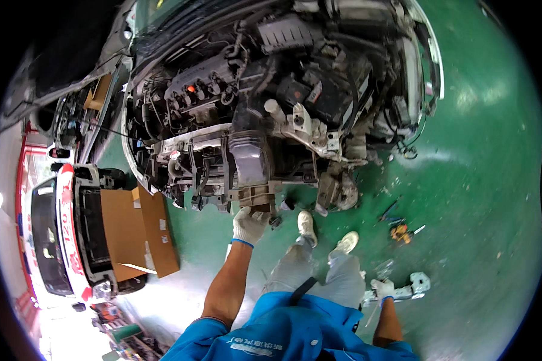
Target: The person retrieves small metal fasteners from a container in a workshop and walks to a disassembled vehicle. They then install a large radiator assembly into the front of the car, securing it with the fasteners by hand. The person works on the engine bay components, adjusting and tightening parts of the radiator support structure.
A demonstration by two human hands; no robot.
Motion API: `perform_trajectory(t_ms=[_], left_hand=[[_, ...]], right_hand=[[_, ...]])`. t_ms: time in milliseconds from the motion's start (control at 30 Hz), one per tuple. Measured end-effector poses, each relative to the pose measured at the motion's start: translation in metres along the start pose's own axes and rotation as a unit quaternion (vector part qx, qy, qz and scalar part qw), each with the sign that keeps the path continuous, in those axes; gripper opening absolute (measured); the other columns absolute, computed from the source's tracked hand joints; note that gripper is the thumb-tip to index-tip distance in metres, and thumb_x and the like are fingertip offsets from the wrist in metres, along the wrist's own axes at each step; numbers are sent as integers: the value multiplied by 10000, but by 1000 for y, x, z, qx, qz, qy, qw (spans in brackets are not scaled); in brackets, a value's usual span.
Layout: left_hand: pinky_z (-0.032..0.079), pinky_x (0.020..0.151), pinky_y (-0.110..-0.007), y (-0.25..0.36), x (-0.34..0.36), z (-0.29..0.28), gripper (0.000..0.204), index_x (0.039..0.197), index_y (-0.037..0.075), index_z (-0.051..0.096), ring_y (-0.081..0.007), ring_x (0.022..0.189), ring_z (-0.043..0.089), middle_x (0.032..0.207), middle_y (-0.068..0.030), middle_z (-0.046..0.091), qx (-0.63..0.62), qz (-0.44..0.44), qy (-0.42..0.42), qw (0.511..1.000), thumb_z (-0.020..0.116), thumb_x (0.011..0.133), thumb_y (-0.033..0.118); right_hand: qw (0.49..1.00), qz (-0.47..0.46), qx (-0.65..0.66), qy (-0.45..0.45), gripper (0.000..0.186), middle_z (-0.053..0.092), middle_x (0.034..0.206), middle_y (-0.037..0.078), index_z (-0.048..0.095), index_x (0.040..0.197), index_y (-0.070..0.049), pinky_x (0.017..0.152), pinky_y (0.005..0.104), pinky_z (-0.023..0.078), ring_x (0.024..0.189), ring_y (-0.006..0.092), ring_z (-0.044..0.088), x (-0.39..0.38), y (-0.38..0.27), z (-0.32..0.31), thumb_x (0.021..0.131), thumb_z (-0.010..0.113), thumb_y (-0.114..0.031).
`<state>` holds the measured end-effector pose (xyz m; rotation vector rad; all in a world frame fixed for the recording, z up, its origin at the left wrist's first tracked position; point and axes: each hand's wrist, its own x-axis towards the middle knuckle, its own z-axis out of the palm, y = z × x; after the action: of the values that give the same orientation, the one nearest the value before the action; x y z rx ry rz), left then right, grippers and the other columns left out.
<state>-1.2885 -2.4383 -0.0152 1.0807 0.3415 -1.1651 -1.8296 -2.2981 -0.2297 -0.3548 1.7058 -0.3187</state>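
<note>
My left hand, in a white knitted glove with a blue cuff, reaches to the car's open front. Its fingers curl at the lower edge of a ribbed, dusty bracket below the grey air intake duct. Out to my right, my right hand, gloved the same way, is closed on a pale metal beam with a broad end plate. A thin light rod shows beside that hand; whether I hold it too, I cannot tell. The engine and the black battery lie exposed.
Pliers and a yellow-and-black tool lie on the green floor among scattered small debris. An opened cardboard box stands to the left, by a white-and-red vehicle. The raised hood is at upper left.
</note>
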Motion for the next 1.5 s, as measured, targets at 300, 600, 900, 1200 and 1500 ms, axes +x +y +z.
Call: perform_trajectory(t_ms=[300, 600, 900, 1200, 1500], left_hand=[[485, 1018, -541, 7, -22, -43, 483, 1346, 79, 474, -397, 1167, 570, 1402, -261, 491, 102, -66, 14, 993, 676, 948, 263], [529, 910, -489, -28, -92, -204, 319, 1171, 86, 552, -333, 960, 621, 1166, -189, 616, 103, -104, 146, 978, 652, 964, 306], [562, 843, -494, -24, -96, -274, 269, 1077, 53, 615, -338, 886, 673, 949, -167, 668, 117, -143, 259, 948, 664, 949, 285], [570, 703, -360, 33, -43, -161, 206, 1125, 71, 638, -231, 823, 695, 972, -80, 700, 468, 74, -149, 868, 661, 945, 168], [598, 684, -402, 68, 15, -208, 242, 1086, 78, 628, -258, 817, 691, 970, -109, 686, 339, -173, 10, 925, 722, 895, 194]], right_hand=[[998, -57, -29, -19, 182, 607, 674, 35, 647, 929, -57, 391, 288, 347, 443, 131, 496, -46, -118, -23, 774, 741, -76], [990, -130, -49, -39, 324, 650, 729, 50, 708, 1022, 5, 508, 332, 475, 559, 174, 593, -27, -158, -21, 767, 811, -167], [935, -201, -257, 141, 484, 749, 954, 207, 771, 966, -12, 857, 404, 533, 920, 333, 726, -76, -135, -23, 776, 759, -456], [912, -75, -326, 236, 634, 702, 1175, 231, 744, 1110, 1, 997, 389, 494, 1126, 340, 676, -93, -88, -20, 759, 740, -527], [991, -63, 27, 114, 187, 593, 675, 70, 611, 865, -10, 432, 317, 437, 480, 165, 532, -144, -109, 67, 785, 776, -52]])
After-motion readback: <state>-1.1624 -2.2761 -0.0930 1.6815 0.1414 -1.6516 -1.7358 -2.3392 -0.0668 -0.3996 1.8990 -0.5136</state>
